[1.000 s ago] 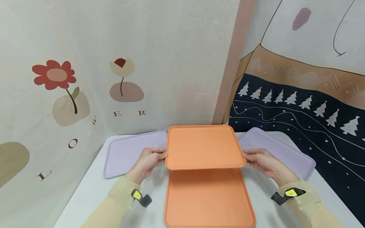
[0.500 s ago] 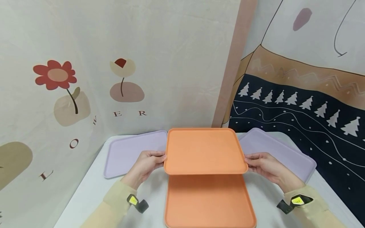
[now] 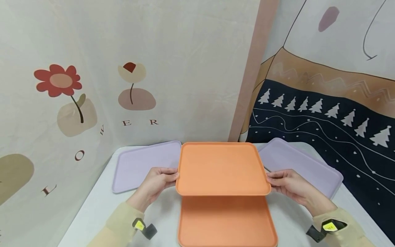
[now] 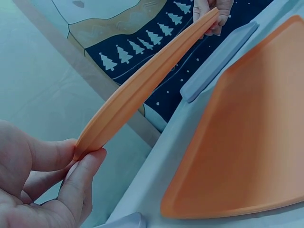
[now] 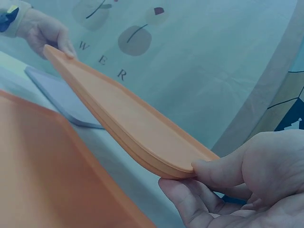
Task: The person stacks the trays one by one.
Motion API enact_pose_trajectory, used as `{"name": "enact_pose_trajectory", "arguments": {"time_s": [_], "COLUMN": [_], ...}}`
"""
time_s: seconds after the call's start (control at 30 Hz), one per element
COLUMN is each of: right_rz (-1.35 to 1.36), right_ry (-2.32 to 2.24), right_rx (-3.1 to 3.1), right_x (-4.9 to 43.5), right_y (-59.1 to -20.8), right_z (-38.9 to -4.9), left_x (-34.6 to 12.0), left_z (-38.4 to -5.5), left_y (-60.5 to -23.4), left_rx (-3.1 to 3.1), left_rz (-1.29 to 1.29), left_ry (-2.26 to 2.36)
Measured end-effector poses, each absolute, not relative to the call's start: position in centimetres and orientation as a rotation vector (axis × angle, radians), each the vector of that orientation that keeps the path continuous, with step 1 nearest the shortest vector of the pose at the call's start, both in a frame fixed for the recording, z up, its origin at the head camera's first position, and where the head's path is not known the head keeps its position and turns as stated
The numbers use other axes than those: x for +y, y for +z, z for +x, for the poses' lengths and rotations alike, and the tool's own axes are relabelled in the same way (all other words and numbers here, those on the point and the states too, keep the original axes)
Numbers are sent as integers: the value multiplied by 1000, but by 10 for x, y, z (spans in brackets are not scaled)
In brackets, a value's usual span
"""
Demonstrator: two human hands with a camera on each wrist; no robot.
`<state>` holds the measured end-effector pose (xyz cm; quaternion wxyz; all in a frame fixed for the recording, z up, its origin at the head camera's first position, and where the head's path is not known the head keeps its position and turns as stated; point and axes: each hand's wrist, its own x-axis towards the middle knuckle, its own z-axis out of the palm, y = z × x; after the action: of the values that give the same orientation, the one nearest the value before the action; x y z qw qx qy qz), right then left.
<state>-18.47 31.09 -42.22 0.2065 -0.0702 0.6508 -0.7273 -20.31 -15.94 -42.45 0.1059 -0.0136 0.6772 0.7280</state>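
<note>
Both hands hold an orange tray [image 3: 223,168] in the air, tilted slightly toward the camera. My left hand [image 3: 155,185] pinches its left edge between thumb and fingers. At the opposite edge, my right hand [image 3: 291,187] has the same kind of pinch. Layered ridges run along the held tray's side [image 5: 118,130]; I cannot tell whether it is one tray or a stack. Below it a second orange tray [image 3: 228,223] lies on the white table, its far part hidden by the held one. A gap separates the two, as the left wrist view shows.
One lilac tray [image 3: 142,164] lies at the back left of the white table [image 3: 102,206]. Another lilac tray [image 3: 302,164] sits angled at the back right. Printed cloth [image 3: 197,68] hangs behind and at both sides. Each wrist wears a strapped device [image 3: 145,228].
The held orange tray has come down and nearer to the camera, covering more of the lower tray. Both hands moved with it, still gripping its edges. The lilac trays stayed put.
</note>
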Motion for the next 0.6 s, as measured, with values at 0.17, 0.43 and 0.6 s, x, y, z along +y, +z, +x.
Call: {"name": "enact_pose_trajectory", "arguments": {"time_s": [0.17,0.43,0.6], "right_rz": [-182,-232,-249], "right_ry": [-2013,-1998,-1995], "right_rx": [1835,1826,1796], "right_x": [312,315,318], "right_y": [-424,-433,-438], "right_z": [-181,-174,-169], "left_x": [-161,-162,-163], "left_z": [-197,-187,-183], "left_y": [-427,-430,-434], "left_rx": [1986,1965,1964], "left_rz": [-28,29,22], "left_ry": [2126,2104,2101]}}
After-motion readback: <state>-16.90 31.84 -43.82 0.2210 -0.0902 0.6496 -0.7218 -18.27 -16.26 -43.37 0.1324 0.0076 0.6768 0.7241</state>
